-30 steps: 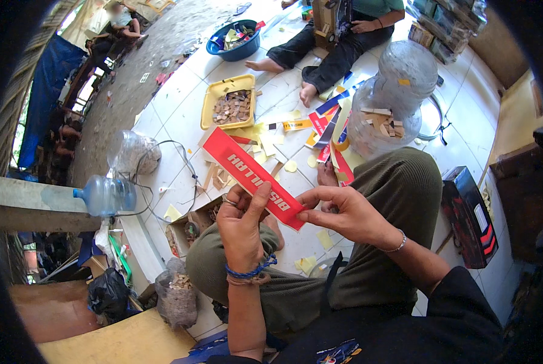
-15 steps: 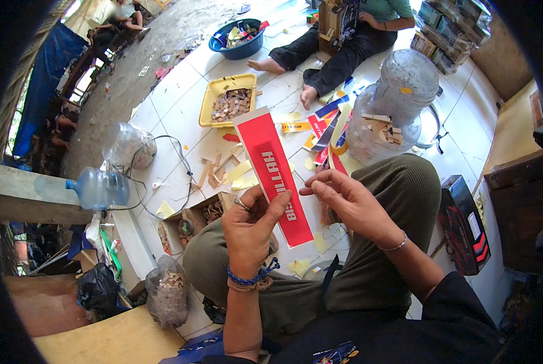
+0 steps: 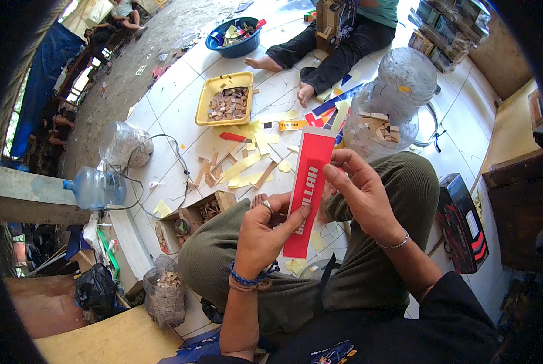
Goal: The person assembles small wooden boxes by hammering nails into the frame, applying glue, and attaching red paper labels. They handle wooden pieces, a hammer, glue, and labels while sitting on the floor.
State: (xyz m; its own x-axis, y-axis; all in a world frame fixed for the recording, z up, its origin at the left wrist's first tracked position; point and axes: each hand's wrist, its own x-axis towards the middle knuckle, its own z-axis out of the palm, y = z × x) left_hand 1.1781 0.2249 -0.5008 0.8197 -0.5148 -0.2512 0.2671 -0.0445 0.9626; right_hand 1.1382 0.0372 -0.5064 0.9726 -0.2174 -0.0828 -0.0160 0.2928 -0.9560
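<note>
A flat red strip (image 3: 311, 188) with white lettering and a white border stands nearly upright above my lap, leaning slightly right at the top. My left hand (image 3: 270, 229) grips its lower part, thumb on the printed face and fingers behind. Higher up, my right hand (image 3: 363, 193) pinches the right edge, its thumb over the front. Behind the strip lie yellowish paper scraps (image 3: 247, 173), a red-handled cutter (image 3: 235, 138) and a heap of coloured strips (image 3: 332, 109).
A yellow basin (image 3: 204, 100) holds small wooden pieces; a blue tub (image 3: 235, 48) stands beyond. Cut-open clear bottles (image 3: 405, 79) stand at right, near a dark box (image 3: 464, 224). A blue water bottle (image 3: 98, 187) and cable lie left. Another person (image 3: 368, 36) sits opposite, holding a wooden toy vehicle.
The red strip has shifted right and swung from leaning left to leaning slightly right. My right hand, apart from it before, now holds its upper edge. My left hand moved right with it.
</note>
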